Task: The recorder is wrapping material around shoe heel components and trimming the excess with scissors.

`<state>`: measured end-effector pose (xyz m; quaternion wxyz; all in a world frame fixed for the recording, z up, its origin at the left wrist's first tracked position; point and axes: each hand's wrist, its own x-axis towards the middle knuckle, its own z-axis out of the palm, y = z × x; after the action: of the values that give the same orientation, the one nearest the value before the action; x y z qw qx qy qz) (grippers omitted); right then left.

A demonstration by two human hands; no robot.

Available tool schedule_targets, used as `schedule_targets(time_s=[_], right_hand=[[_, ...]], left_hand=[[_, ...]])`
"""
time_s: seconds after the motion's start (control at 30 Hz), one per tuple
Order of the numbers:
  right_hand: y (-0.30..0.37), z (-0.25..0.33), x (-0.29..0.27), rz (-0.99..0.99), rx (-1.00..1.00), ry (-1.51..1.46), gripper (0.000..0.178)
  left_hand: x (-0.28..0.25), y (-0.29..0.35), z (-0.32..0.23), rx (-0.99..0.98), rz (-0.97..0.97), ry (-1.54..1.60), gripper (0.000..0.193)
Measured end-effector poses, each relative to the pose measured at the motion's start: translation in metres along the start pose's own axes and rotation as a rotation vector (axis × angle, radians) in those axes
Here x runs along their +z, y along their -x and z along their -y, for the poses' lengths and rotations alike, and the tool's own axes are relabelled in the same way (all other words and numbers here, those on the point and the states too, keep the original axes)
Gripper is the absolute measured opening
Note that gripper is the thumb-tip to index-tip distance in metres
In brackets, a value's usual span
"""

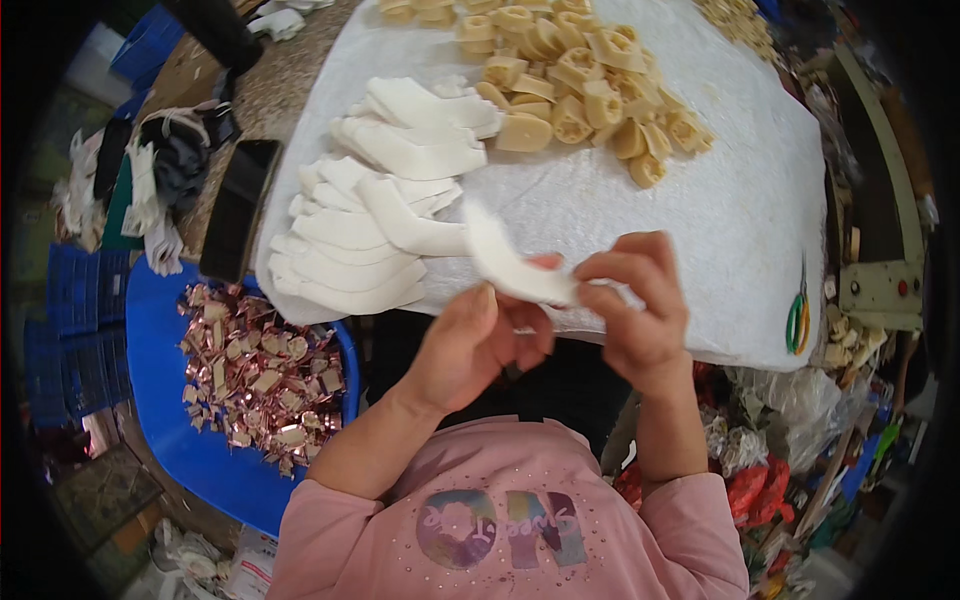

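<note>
A white curved strip (pixel 510 268), slightly blurred, is held up between my hands over the near edge of the cloth-covered table. My right hand (pixel 645 305) pinches its right end between thumb and fingers. My left hand (pixel 470 345) is closed on its lower edge, with the thumb in front and a fingertip showing behind. Just to the left lie overlapping rows of similar white curved pieces (pixel 345 250); one angled piece (pixel 410 222) rests on top, close to the held strip. Beyond them is a heap of beige, hollowed block-like pieces (pixel 590 85).
White cloth (pixel 740 230) covers the table. Green-and-orange-handled scissors (pixel 798 322) lie at its right edge. A dark phone (pixel 240 210) is at the left. Below it, a blue chair (pixel 160 400) holds many shiny pinkish pieces (pixel 265 370). Plastic bags (pixel 790 400) crowd the lower right.
</note>
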<state>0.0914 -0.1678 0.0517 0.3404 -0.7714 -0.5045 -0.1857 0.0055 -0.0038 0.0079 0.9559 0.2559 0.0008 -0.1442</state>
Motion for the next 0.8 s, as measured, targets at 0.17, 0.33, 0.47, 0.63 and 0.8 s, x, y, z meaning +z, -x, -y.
schedule_targets(time_s=[0.17,0.33,0.47,0.63,0.8], right_hand=[[0.017,-0.021,0.007,0.046,0.163,-0.152,0.027],[0.027,-0.093,0.001,-0.285,0.824,0.115,0.025],[0.024,-0.116,0.021,-0.269,0.877,0.522,0.036],[0.013,-0.098,0.010,-0.123,1.016,0.228,0.040],[0.041,-0.060,0.021,-0.184,0.911,-0.271,0.041]], left_hand=[[-0.006,-0.006,-0.006,0.067,-0.323,-0.043,0.037],[-0.006,-0.009,0.001,0.195,-0.352,-0.149,0.036],[0.002,-0.016,0.014,0.184,-0.354,-0.209,0.038],[-0.005,-0.012,0.016,0.187,-0.291,-0.251,0.037],[-0.003,-0.010,0.011,0.199,-0.307,-0.237,0.036]])
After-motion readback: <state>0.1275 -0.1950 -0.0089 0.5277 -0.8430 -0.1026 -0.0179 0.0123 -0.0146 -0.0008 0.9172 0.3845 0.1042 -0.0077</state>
